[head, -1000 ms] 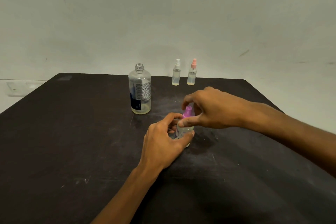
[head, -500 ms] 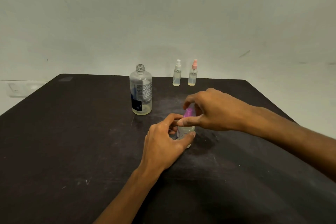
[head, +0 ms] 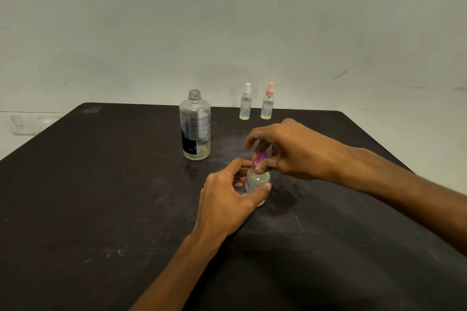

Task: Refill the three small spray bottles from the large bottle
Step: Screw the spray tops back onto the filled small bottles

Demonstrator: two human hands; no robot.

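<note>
Bottle, small, clear, purple-topped, stands upright, gripped by both hands.

Left hand grips small bottle; right hand pinches purple cap.

purple spray top — half hidden, large bottle's label unreadable

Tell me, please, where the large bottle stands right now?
In the head view, the large bottle stands uncapped left of centre on the table, behind the hands.
</note>
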